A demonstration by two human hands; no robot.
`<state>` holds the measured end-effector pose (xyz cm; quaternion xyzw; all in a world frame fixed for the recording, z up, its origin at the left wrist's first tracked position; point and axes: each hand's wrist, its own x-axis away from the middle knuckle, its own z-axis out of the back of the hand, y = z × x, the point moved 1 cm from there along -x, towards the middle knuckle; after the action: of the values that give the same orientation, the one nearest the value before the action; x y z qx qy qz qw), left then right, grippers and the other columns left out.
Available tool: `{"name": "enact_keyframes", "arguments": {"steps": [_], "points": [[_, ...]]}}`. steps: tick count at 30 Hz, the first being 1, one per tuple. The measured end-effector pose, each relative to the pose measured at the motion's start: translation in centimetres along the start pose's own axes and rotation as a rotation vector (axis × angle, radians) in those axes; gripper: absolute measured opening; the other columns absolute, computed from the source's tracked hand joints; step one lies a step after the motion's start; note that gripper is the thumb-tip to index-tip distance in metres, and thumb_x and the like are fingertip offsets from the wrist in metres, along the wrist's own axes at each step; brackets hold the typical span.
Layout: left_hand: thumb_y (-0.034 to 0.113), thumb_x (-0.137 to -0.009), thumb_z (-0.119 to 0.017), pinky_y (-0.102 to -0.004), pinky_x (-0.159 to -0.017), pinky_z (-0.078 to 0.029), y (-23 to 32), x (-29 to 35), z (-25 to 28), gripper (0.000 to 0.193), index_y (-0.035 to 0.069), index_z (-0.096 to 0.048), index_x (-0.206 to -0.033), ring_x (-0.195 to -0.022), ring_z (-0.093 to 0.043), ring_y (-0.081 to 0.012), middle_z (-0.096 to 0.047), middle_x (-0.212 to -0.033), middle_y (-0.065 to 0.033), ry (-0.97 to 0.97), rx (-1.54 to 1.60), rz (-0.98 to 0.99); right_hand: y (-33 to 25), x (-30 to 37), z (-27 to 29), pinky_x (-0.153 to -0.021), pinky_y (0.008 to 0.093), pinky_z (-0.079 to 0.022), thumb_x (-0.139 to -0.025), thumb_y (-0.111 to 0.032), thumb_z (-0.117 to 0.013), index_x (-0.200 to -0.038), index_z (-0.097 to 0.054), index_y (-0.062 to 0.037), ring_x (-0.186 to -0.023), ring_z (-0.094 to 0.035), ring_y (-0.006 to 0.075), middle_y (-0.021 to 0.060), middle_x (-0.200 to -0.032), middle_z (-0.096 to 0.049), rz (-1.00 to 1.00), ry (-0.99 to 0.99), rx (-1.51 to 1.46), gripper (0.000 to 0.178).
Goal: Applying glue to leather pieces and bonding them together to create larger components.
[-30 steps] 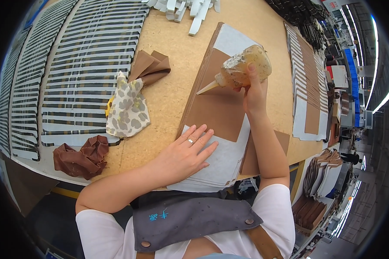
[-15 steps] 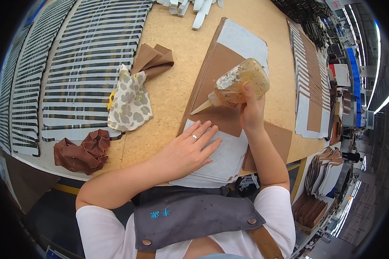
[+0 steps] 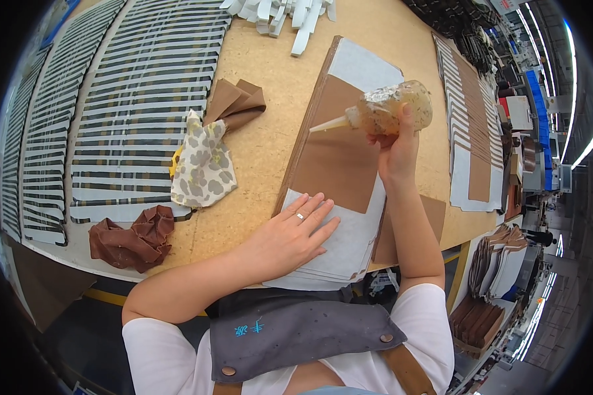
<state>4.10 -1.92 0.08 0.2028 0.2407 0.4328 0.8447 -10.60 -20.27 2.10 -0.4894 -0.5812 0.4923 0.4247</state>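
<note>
My right hand (image 3: 398, 141) grips a clear squeeze bottle (image 3: 395, 108) of amber liquid, tipped sideways with its pale pointed nozzle toward the left. The nozzle tip lies over the left edge of a stack of brown-and-white sheets (image 3: 339, 164); whether it touches cannot be made out. Flat on the white near part of the top sheet rests my left hand (image 3: 303, 227), fingers stretched out, a ring on one finger. Under my right forearm, a plain brown piece (image 3: 412, 230) shows beside the stack.
Left of the stack lie a brown cloth (image 3: 237, 102), a spotted cloth (image 3: 204, 168) and a crumpled reddish-brown cloth (image 3: 135, 240). Rows of striped strips (image 3: 145, 105) cover the table's left side. White strips (image 3: 300, 23) sit at the back, more layered pieces (image 3: 471, 131) at the right.
My right hand has carried the bottle away from me along the stack's left edge, and the bottle is now closer to level. My left hand stays on the sheet.
</note>
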Motion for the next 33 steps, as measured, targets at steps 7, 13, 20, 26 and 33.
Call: {"name": "enact_keyframes", "arguments": {"steps": [7, 13, 20, 26, 33], "points": [[0.028, -0.083, -0.064, -0.0442, -0.108, -0.031, 0.0, 0.0, 0.0, 0.051, 0.002, -0.051, -0.125, -0.128, -0.040, -0.0341, -0.045, -0.134, -0.0194, 0.014, 0.011, 0.007, -0.3, -3.3, -0.1, -0.049, 0.0258, -0.047, -0.088, -0.042, -0.061, -0.109, -0.050, -0.0059, -0.062, -0.059, 0.0151, 0.0067, -0.087, -0.061, 0.195, 0.055, 0.100, 0.043], [0.027, -0.083, -0.065, -0.0445, -0.108, -0.031, 0.0, -0.1, 0.2, 0.051, 0.002, -0.051, -0.125, -0.128, -0.040, -0.0343, -0.045, -0.133, -0.0197, 0.005, 0.008, 0.007, -0.5, -5.7, -0.6, -0.047, 0.0233, -0.046, -0.087, -0.042, -0.063, -0.108, -0.050, -0.0048, -0.062, -0.059, 0.0132, 0.0057, -0.087, -0.060, 0.288, 0.020, 0.146, 0.045], [0.031, -0.086, -0.060, -0.0436, -0.108, -0.030, -0.1, -0.1, 0.3, 0.051, 0.000, -0.049, -0.125, -0.127, -0.041, -0.0353, -0.046, -0.132, -0.0222, -0.001, -0.015, -0.012, -0.5, -7.6, -1.1, -0.047, 0.0216, -0.046, -0.085, -0.042, -0.066, -0.100, -0.054, -0.0040, -0.059, -0.057, 0.0117, 0.0051, -0.083, -0.060, 0.360, 0.049, 0.183, 0.043], [0.032, -0.086, -0.061, -0.0437, -0.108, -0.030, -0.1, -0.1, 0.3, 0.052, 0.000, -0.049, -0.125, -0.127, -0.041, -0.0357, -0.046, -0.132, -0.0223, -0.006, -0.013, -0.013, -0.5, -7.6, -1.0, -0.047, 0.0217, -0.045, -0.085, -0.042, -0.066, -0.101, -0.054, -0.0042, -0.059, -0.057, 0.0119, 0.0050, -0.084, -0.059, 0.357, 0.032, 0.207, 0.043], [0.030, -0.084, -0.063, -0.0443, -0.108, -0.030, 0.0, 0.0, 0.2, 0.052, 0.001, -0.050, -0.126, -0.127, -0.040, -0.0355, -0.046, -0.132, -0.0215, -0.004, 0.001, 0.002, -0.1, -5.1, -0.7, -0.044, 0.0228, -0.043, -0.086, -0.041, -0.065, -0.108, -0.050, -0.0056, -0.066, -0.059, 0.0131, 0.0052, -0.089, -0.059, 0.221, 0.005, 0.177, 0.044]]}}
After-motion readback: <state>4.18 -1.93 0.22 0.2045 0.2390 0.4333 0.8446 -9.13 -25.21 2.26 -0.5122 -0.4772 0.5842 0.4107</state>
